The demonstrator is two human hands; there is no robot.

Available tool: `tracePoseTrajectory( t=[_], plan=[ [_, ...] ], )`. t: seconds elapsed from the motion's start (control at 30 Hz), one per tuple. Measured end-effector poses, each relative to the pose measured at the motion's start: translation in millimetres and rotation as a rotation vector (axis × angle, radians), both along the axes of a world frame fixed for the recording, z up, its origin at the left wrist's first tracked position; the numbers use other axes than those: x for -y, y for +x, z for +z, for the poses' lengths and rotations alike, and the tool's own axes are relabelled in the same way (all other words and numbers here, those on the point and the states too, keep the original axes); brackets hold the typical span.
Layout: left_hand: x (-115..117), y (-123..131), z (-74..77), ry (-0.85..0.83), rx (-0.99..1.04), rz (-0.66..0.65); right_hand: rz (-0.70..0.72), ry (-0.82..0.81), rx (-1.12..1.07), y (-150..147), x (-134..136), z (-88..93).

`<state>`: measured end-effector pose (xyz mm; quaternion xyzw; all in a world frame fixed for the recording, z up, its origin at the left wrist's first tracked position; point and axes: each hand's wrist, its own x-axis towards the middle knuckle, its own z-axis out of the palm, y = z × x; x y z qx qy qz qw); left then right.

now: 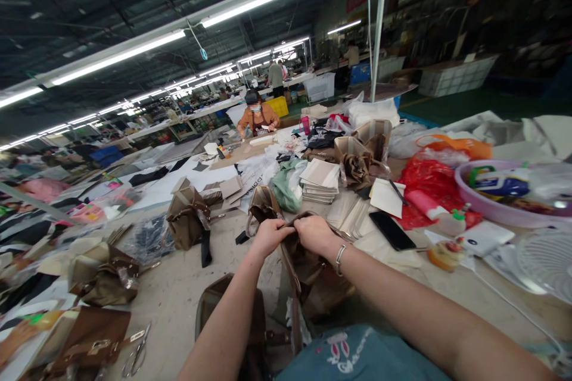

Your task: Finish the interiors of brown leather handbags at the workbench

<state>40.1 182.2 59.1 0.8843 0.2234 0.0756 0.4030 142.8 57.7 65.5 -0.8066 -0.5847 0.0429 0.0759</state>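
Note:
A brown handbag (308,274) stands upright in front of me at the near edge of the worktable (187,286). My left hand (267,237) and my right hand (316,234) are both closed on its top edge, knuckles up, almost touching each other. A bracelet sits on my right wrist. Behind my hands stands a second brown bag (261,205), and a third (190,217) is further left. What the fingers pinch inside the bag's opening is hidden.
Scissors (136,354) and more brown bags (100,277) lie at the near left. Stacks of white cards (319,181), a black phone (392,230), a red plastic bag (424,181) and a pink basin (500,202) are to the right. A person (258,116) sits across the table.

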Motion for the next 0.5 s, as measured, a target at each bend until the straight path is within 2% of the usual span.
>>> tracePoseTrajectory(
  t=[0.23,0.5],
  plan=[
    [1,5,-0.8,0.077,-0.035,0.008,0.090,0.013,0.033,6,-1,-4.2],
    [4,7,-1.6,0.192,-0.021,0.013,0.071,0.027,0.035,12,-1,-6.3]
  ],
)
